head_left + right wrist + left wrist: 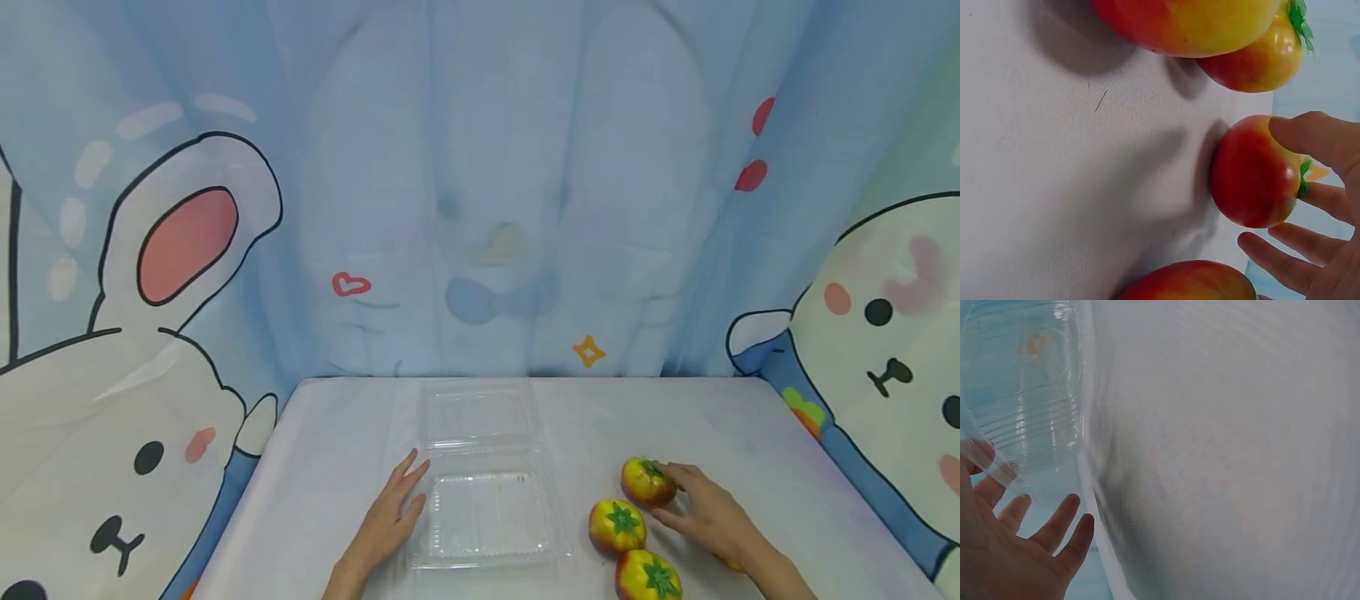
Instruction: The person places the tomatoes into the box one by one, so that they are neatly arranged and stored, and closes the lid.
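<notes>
The round, glossy red-and-yellow fruit with a green leafy top (1254, 178) sits on the white woven tablecloth (337, 450), at the fingers of the right hand (705, 504). That hand's fingers are spread about it: the thumb laps over one side and a fingertip lies by the leaves. Whether they press on it, I cannot tell.

Its even sheen suggests a moulded imitation, probably light and stiff, a little slippery on its smooth curve. The widest part of the sides, thumb opposite fingers, looks the surest hold; the thin leaves would likely bend or come loose.

Two like fruits, one squat yellow-topped fruit (617, 527) and one nearer yellow-green-crowned fruit (648, 577), lie inward of the right hand, toward the person. A partly hidden fruit (729, 564) shows beneath the right wrist.

The left hand (388, 517) is spread, fingers apart, just beside a clear, ribbed plastic box base (491, 517); contact with its rim is unclear. Its see-through lid (480, 415) lies folded back beyond the left fingertips. Such thin-looking walls would probably flex and dent, so the rim seems best to hold.
</notes>
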Motion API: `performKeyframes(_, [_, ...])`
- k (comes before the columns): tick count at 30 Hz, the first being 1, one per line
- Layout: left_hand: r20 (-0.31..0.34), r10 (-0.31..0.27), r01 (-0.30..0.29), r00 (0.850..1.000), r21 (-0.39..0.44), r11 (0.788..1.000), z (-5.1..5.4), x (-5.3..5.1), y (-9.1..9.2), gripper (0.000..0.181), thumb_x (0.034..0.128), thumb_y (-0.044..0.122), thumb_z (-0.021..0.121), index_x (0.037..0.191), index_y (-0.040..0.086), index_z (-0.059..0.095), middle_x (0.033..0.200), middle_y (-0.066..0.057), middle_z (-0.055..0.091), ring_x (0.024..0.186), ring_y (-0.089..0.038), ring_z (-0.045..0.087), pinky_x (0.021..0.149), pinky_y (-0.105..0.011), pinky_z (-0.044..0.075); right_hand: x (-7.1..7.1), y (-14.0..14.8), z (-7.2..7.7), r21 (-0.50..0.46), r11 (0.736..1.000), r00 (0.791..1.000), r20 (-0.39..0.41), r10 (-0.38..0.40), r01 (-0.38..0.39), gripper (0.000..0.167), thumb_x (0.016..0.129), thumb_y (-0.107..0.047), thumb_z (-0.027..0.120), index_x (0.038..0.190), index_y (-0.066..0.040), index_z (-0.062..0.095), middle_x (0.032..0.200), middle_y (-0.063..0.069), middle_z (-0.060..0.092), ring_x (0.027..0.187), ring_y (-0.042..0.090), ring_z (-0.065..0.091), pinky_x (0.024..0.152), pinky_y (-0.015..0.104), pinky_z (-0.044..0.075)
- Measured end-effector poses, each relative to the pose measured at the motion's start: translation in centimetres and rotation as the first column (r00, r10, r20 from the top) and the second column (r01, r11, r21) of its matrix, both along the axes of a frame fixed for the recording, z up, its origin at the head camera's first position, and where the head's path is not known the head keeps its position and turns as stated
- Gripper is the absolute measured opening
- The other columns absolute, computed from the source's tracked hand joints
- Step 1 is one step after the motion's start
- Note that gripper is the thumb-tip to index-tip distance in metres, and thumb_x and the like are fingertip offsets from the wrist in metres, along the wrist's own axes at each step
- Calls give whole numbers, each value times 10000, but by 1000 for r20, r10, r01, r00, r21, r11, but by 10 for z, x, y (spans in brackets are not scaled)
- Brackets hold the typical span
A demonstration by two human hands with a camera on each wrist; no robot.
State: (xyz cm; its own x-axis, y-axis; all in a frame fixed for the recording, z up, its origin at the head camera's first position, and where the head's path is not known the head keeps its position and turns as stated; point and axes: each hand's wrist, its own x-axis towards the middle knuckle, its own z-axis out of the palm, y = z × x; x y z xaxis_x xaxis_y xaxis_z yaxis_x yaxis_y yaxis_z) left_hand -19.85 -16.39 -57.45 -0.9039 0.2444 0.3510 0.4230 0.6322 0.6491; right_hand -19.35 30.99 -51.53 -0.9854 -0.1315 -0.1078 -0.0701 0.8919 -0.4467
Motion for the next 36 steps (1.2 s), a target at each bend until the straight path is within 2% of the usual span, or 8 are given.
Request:
performKeyframes(7, [43, 6, -6, 999, -8, 1000, 0, -2, 1, 482, 969, 153, 550, 1442, 72, 496, 1580, -110, 329, 1403, -350, 373, 1097, -554, 351, -6, 1, -3, -31, 999, 999, 33, -43, 44, 924, 783, -514, 783, 1430, 29, 407, 1373, 347, 431, 1159, 499, 501, 914, 672, 446])
performKeyframes(14, [47, 9, -9, 999, -2, 1000, 1, -2, 2, 484, 964, 145, 551, 1438, 64, 499, 1578, -109, 334, 1407, -347, 369, 1101, -549, 349, -9, 3, -5, -59, 998, 1000, 10, -14, 15, 826, 816, -436, 781, 1405, 33, 441, 1325, 319, 489, 1082, 414, 558, 885, 629, 482])
performKeyframes(19, [61, 16, -16, 998, -9, 1000, 0, -1, 2, 487, 964, 140, 550, 1444, 73, 494, 1581, -99, 329, 1411, -342, 364, 1102, -551, 347, -10, 5, -8, -55, 998, 1000, -10, -8, 7, 779, 822, -400, 786, 1383, 34, 465, 1297, 308, 513, 1062, 404, 574, 876, 619, 491])
performKeyframes(27, [45, 8, -8, 999, 2, 1000, 1, -1, 1, 483, 967, 130, 554, 1443, 73, 495, 1579, -104, 332, 1408, -347, 367, 1098, -558, 349, -12, 4, -10, -53, 999, 1000, -15, -13, 13, 786, 817, -437, 780, 1387, 9, 474, 1289, 280, 532, 1062, 395, 582, 866, 615, 500])
performKeyframes(36, [-8, 6, -6, 1000, -6, 1000, 0, -1, 0, 476, 963, 136, 553, 1433, 75, 508, 1559, -130, 361, 1380, -370, 402, 1068, -570, 379, -14, -4, 0, -30, 999, 999, -39, -26, 25, 819, 800, -473, 784, 1395, -2, 474, 1299, 275, 528, 1060, 411, 581, 856, 616, 502])
